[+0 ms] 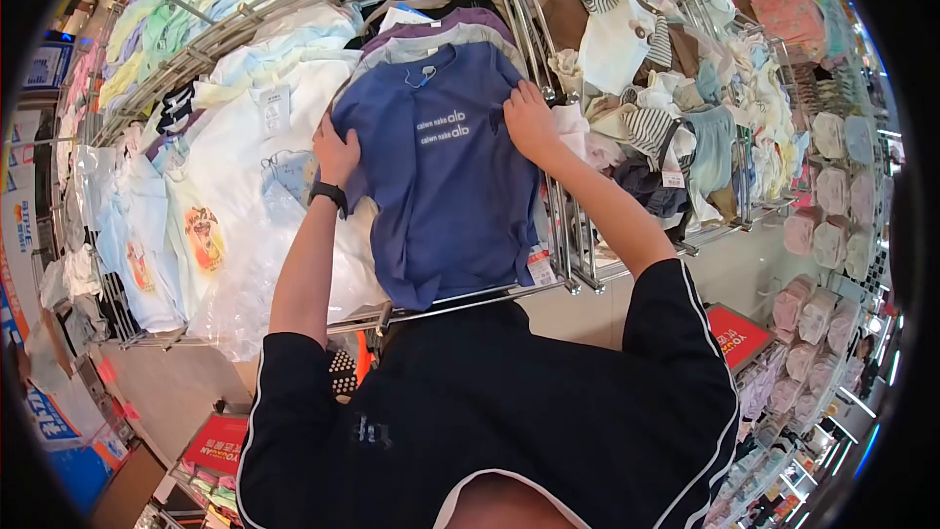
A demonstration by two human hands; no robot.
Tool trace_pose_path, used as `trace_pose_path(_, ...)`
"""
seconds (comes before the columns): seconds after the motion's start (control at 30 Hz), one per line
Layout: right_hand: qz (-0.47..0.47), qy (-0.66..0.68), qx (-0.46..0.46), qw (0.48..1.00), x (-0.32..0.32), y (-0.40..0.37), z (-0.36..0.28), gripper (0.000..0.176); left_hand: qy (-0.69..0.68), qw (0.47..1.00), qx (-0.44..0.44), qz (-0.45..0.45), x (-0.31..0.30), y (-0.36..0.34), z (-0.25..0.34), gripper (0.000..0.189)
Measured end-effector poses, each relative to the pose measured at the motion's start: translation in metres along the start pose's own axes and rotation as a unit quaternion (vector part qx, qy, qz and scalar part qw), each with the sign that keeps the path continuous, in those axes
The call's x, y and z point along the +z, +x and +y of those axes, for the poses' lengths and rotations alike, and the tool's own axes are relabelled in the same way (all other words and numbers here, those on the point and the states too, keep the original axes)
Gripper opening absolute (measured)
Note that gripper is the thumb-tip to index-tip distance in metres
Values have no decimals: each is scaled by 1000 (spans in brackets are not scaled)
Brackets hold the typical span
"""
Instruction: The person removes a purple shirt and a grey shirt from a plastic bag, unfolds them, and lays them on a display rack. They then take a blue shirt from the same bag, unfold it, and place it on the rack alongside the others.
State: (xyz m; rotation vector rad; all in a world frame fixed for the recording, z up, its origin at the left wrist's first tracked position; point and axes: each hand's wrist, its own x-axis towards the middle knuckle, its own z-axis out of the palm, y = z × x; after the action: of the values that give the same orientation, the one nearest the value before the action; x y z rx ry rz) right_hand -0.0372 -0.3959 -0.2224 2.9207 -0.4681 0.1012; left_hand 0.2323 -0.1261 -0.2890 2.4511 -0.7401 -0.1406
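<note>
A navy blue long-sleeved top [446, 196] with white lettering on its chest lies spread out in front of me, on a stack of other tops in a metal rack. My left hand [336, 150], with a black band at the wrist, is closed on the top's left edge near the sleeve. On the opposite side, my right hand [532, 120] grips the shoulder edge, its fingers curled on the fabric. A blue cord or tag loop shows at the neckline. Grey and purple garments [468, 24] peek out behind the collar.
White shirts [240, 167], some in clear plastic, fill the rack to the left. Chrome bars [548, 152] divide it from a bin of mixed baby clothes [646, 108] on the right. Packaged goods hang on the far right wall [830, 191]. Red signs [736, 335] sit below.
</note>
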Motion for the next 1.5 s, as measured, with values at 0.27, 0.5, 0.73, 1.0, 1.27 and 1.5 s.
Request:
trace_pose_path(0.27, 109, -13, -37, 993, -48, -16, -17, 38, 53, 994, -21, -97, -39, -79, 30, 81)
trace_pose_path(0.5, -235, 116, -327, 908, -22, -122, -29, 27, 210, 857, -1, -471, -71, -187, 54, 54)
trace_pose_path(0.73, -235, 131, -229, 936, -25, -106, -57, 30, 140, 874, -32, -465, -48, -216, 41, 55)
trace_pose_path(1.0, -99, 183, -147, 967, -36, -6, -60, 55, 18, 962, -32, -269, -50, -220, 41, 35)
trace_pose_path(1.27, -256, -28, -280, 925, 22, 62, 1, 24, -130, 911, 237, -311, -12, -223, 144, 28)
trace_pose_path(1.5, -77, 73, -164, 981, 16, 71, -11, 22, 65, 839, 108, -530, 36, -265, 198, 46)
